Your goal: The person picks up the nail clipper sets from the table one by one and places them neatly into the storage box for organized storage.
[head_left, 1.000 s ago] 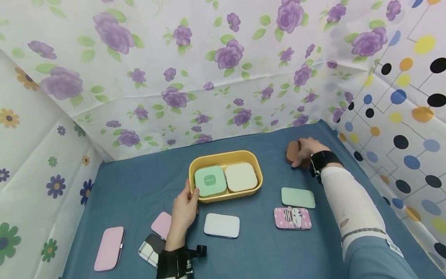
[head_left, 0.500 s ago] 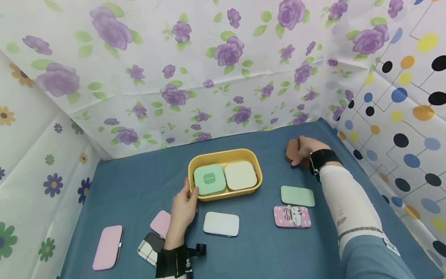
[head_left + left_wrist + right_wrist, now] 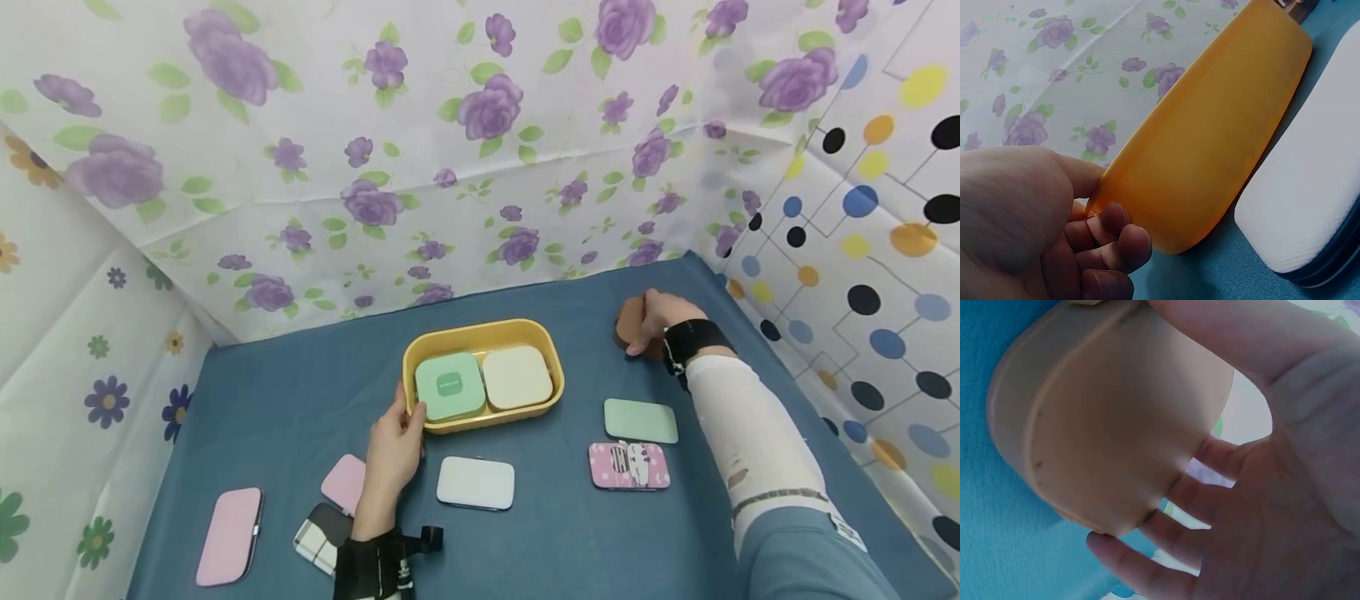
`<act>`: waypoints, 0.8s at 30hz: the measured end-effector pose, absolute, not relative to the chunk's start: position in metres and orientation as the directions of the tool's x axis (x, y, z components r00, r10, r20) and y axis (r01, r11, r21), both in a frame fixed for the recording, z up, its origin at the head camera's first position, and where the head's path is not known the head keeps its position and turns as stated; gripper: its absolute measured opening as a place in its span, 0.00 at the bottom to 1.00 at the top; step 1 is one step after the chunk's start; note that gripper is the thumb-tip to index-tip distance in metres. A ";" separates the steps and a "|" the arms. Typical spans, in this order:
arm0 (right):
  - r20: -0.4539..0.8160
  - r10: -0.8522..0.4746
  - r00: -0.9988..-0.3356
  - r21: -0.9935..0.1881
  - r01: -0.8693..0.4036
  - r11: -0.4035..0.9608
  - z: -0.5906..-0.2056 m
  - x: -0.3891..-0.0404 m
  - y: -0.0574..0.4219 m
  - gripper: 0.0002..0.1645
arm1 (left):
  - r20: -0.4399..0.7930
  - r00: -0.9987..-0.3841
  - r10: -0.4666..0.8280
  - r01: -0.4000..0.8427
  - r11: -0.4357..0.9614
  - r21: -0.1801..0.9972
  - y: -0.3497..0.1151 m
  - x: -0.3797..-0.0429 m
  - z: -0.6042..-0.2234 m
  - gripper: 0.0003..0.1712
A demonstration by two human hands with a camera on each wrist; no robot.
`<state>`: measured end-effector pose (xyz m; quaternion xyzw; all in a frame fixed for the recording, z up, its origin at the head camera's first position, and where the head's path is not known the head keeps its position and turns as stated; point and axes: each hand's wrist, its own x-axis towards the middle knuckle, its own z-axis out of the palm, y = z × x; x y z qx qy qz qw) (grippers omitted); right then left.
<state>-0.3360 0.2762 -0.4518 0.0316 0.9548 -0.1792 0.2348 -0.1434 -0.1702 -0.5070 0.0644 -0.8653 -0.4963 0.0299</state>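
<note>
My left hand (image 3: 396,446) pinches the end of the yellow tub (image 3: 472,337), with my thumb near its front corner. The tub is just to the right of my left fingers. Inside it, the green box (image 3: 450,387) is closer to that hand, and the cream box (image 3: 517,377) sits on its far side.

My right hand (image 3: 663,314) grips the brown case (image 3: 628,323), thumb on one side and fingers on the other. I can't tell if the case sits flat on the blue cloth (image 3: 562,533).

Closer to me than my right hand are the pale green tin (image 3: 641,421) and the pink spotty tin (image 3: 628,465). The white case (image 3: 476,482) is near my left hand, on its right. On its left are the little pink case (image 3: 343,483), the checked case (image 3: 317,540) and, farther off, the long pink case (image 3: 229,537).
</note>
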 end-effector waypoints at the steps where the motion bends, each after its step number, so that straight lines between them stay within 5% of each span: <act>1: -0.458 -0.022 -0.889 -0.327 0.145 0.934 -0.452 -0.336 0.276 0.78 | -0.014 -0.990 -0.142 -0.084 0.501 0.861 -0.171 -0.143 -0.507 0.38; 24: -0.436 0.011 -0.900 -0.291 0.153 0.944 -0.441 -0.316 0.269 0.83 | -0.017 -0.990 -0.137 -0.082 0.485 0.871 -0.173 -0.144 -0.506 0.37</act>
